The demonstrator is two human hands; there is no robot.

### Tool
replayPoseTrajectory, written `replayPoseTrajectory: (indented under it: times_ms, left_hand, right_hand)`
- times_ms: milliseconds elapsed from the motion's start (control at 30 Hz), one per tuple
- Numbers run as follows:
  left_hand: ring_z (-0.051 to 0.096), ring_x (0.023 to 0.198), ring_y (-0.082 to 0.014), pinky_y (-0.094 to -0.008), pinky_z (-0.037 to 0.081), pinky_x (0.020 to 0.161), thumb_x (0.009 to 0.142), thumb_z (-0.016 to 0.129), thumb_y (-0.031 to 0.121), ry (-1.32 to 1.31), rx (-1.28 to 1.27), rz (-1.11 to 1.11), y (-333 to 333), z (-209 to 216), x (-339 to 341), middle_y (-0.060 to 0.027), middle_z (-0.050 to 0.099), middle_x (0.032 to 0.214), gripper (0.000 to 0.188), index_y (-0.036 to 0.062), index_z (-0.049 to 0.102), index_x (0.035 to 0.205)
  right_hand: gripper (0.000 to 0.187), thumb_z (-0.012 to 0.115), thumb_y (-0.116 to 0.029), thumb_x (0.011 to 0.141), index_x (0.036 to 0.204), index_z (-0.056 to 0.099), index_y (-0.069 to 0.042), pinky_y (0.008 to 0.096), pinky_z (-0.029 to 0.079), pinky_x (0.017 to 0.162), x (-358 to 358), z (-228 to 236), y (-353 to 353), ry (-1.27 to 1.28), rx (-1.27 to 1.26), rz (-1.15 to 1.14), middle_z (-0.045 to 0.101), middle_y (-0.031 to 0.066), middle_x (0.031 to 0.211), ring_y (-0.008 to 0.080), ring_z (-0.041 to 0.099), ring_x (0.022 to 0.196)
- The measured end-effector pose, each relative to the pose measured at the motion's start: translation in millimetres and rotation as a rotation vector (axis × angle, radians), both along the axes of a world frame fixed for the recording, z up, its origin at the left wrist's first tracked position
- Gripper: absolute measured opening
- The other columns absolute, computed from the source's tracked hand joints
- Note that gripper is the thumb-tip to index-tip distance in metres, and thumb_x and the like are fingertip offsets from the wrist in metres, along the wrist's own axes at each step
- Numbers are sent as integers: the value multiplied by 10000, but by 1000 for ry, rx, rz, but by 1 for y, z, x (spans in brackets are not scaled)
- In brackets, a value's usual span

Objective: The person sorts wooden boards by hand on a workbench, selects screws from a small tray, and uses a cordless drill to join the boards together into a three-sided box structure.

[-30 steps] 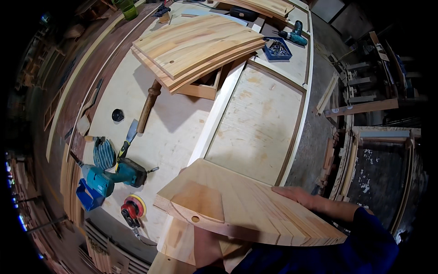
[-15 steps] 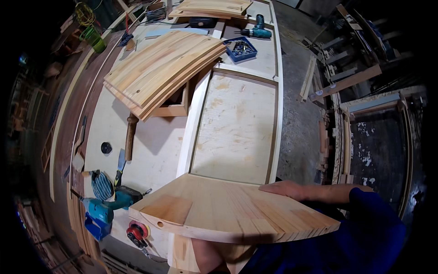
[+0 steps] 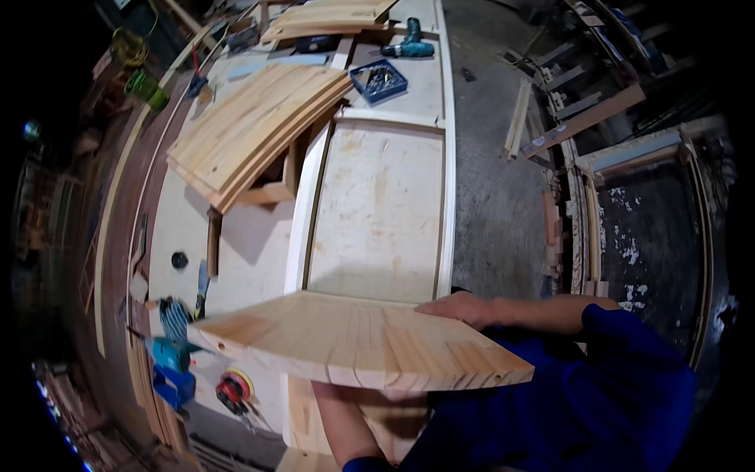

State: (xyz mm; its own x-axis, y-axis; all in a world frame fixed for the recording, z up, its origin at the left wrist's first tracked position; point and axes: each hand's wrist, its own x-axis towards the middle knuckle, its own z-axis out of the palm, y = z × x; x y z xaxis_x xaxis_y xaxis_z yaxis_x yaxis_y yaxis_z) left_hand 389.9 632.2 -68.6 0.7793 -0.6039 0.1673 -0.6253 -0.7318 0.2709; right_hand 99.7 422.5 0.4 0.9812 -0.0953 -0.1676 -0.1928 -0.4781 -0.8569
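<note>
A pale wooden panel (image 3: 354,338), glued up from strips and with small holes in its near edge, is tilted in front of me at the near end of the bench. My right hand (image 3: 464,307) is closed on its far right edge. From below, my left forearm (image 3: 346,429) reaches under the panel's near edge; the panel hides the left hand and its fingers. Beneath lies more pale wood (image 3: 303,417). A red sander (image 3: 233,389) sits left of that wood, and a teal power tool (image 3: 169,354) is just past the panel's left corner.
The white framed bench (image 3: 373,212) runs away from me. Stacked panels (image 3: 259,130) rest on a wooden box frame (image 3: 275,189), beside a wooden-handled tool (image 3: 214,244) and a scraper (image 3: 202,287). Farther off are a blue screw tray (image 3: 379,82) and a drill (image 3: 409,47).
The view has shifted, so the bench appears farther left. The panel's near edge has risen and its top is seen more flatly. More of my left forearm shows beneath it.
</note>
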Motion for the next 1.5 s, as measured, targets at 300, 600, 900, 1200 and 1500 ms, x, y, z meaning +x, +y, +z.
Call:
replayPoseTrajectory:
  times_ms: [300, 600, 900, 1200, 1500]
  left_hand:
    - [169, 1463, -434, -683, 90, 1121, 924, 515, 373, 197, 27, 22, 7, -12, -45, -254, 234, 1567, 652, 69, 373, 1483]
    - [161, 1464, -433, -703, 108, 1109, 909, 551, 409, 250, 122, 194, 27, 37, -176, -250, 198, 1576, 724, 42, 328, 1492]
    - [221, 1446, -395, -660, 171, 1119, 779, 724, 270, 434, -95, 402, 45, 54, -333, -201, 266, 1553, 727, 78, 444, 1423]
    - [611, 970, -370, -423, 504, 854, 847, 642, 137, 469, -572, 774, 57, 17, -419, -184, 645, 1016, 240, 25, 654, 1059]
    - [620, 982, -369, -434, 502, 867, 901, 571, 159, 538, -588, 861, 118, 12, -458, -195, 653, 999, 224, 21, 646, 1062]
  right_hand:
    - [568, 605, -282, 918, 1444, 446, -136, 348, 447, 1007, 1, -23, 10, 84, 105, -60, 575, 148, 1347, 321, 581, 1194]
    - [232, 549, -188, 934, 1069, 636, -19, 369, 514, 793, -2, -20, 7, -40, -338, 59, 655, 110, 955, 238, 618, 897]
    - [295, 610, -283, 911, 1045, 661, -25, 409, 527, 809, -4, -39, -11, -134, -313, 142, 684, 152, 958, 326, 649, 911]
    - [354, 602, -189, 922, 1207, 594, 21, 369, 466, 949, 3, -52, -11, 31, -56, 100, 661, 150, 1143, 271, 607, 1108]
    - [369, 637, -260, 885, 1081, 646, 52, 360, 488, 874, 2, -46, 6, 38, -96, -90, 696, 145, 1024, 239, 641, 985]
